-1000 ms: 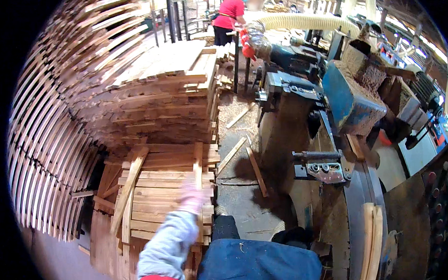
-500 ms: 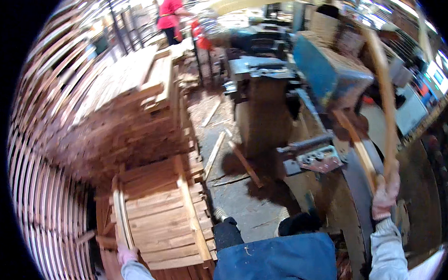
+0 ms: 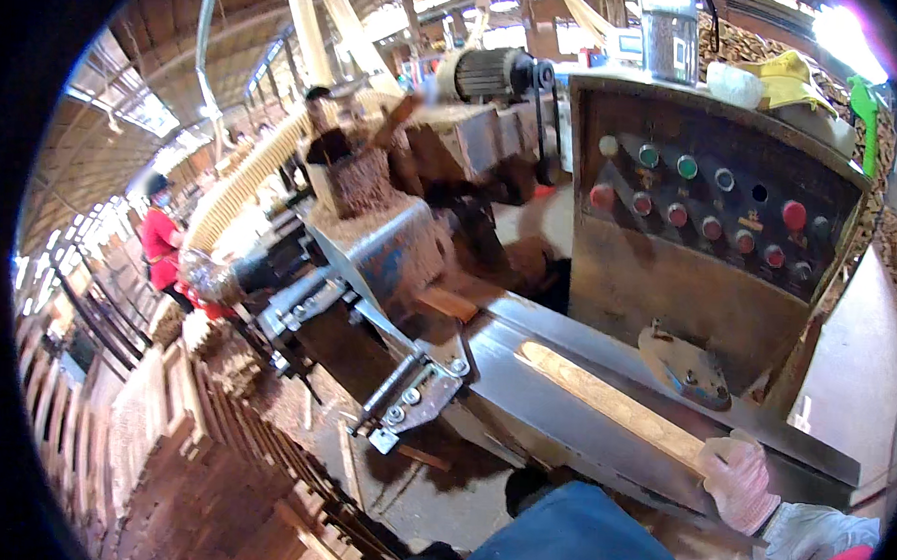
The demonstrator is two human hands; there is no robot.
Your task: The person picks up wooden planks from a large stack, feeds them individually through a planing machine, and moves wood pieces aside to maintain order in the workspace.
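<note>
At the lower right, my right hand (image 3: 738, 483), in a pale pinkish glove, is closed round the near end of a long wooden strip (image 3: 613, 402). The strip lies along the grey metal bed (image 3: 522, 423) of a woodworking machine, and its rounded far end points toward the dusty blue housing (image 3: 390, 252). Ahead of it, a shorter visible length of reddish wood (image 3: 450, 302) sits at the mouth of that housing, apart from the strip. My left hand is out of the picture.
A control panel (image 3: 707, 211) with coloured buttons stands behind the bed. A bolted metal bracket (image 3: 413, 399) juts from the bed's near side. Stacked wood (image 3: 200, 479) fills the lower left. A person in red (image 3: 160, 237) stands far left. A ribbed hose (image 3: 242, 186) runs beyond the machine.
The view has swung right toward the machine. My left hand, earlier on a strip at the wood stack, has left view. My right hand's strip, earlier raised, now lies along the bed.
</note>
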